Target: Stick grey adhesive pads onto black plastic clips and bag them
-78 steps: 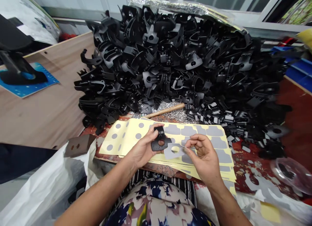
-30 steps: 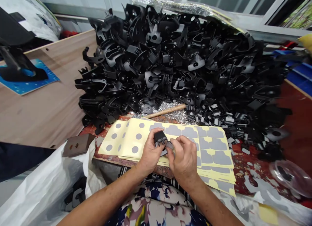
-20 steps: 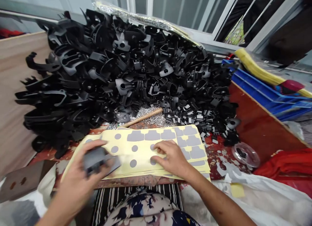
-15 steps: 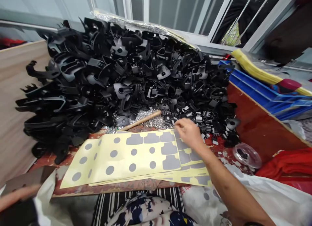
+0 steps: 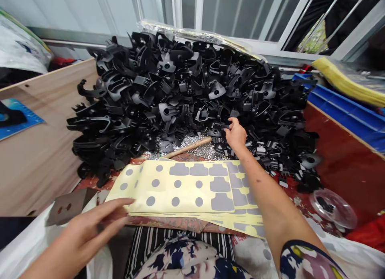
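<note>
My right hand [image 5: 236, 134] reaches over the sheets to the front of a heap of black plastic parts [image 5: 177, 86]. Its thumb and fingers curl around a dark piece, whose shape is mostly lost among the others. At the lower left my left hand [image 5: 99, 225], slightly blurred, holds nothing and has its fingers stretched and apart beside the sheets. Pale yellow sticker sheets [image 5: 186, 194] with grey circles and grey cut shapes lie stacked at the table's front edge.
A wooden-handled tool [image 5: 189, 146] lies on many small metal pins [image 5: 204, 150]. Small buckle-like pieces [image 5: 272, 150] spread to the right, near a clear plastic bowl [image 5: 333, 207]. A wooden board [image 5: 51, 98] borders the left; a blue crate [image 5: 345, 110] stands beyond the right-hand board.
My right hand has moved forward from the sheets' back edge into the black parts. My left hand has come up from the lower left to the sheets. The view has shifted left.
</note>
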`<action>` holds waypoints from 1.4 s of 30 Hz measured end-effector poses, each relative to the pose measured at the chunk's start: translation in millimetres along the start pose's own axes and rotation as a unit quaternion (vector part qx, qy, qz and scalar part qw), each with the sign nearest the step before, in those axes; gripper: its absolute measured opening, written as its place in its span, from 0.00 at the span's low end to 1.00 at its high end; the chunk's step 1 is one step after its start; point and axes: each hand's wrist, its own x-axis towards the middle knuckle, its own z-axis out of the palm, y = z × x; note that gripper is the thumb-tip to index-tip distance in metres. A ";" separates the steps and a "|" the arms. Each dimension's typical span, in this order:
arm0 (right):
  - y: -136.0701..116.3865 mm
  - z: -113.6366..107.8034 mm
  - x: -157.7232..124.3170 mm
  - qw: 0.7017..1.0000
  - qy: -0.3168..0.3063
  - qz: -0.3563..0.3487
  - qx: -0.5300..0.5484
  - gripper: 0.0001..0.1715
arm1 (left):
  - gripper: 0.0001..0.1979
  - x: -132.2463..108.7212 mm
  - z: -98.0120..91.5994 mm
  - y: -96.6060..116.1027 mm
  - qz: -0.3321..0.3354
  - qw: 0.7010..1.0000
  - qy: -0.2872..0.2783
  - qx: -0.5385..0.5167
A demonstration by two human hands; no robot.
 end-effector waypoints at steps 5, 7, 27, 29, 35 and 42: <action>1.2 -40.4 -58.1 0.990 0.020 -0.116 0.073 0.14 | 0.18 27.4 61.3 16.7 -0.102 0.944 -0.270 -0.158; -8.4 -55.2 -97.3 0.977 0.008 -0.185 0.108 0.12 | 0.23 39.2 85.0 21.7 -0.157 0.900 -0.305 -0.269; -44.7 -26.0 -197.8 0.928 -0.188 0.017 0.320 0.13 | 0.27 121.1 145.0 -0.4 -0.160 0.885 -0.092 -0.427; -37.1 -39.2 -192.1 0.861 -0.304 0.033 0.406 0.12 | 0.26 122.1 146.3 -4.2 -0.163 0.882 -0.086 -0.434; -32.5 -61.3 -182.4 0.807 -0.298 0.012 0.511 0.15 | 0.31 118.9 145.3 2.6 -0.151 0.878 -0.093 -0.446; -69.6 -48.3 -198.4 0.887 -0.138 0.025 0.439 0.14 | 0.21 83.7 147.2 23.6 -0.172 0.815 -0.183 -0.523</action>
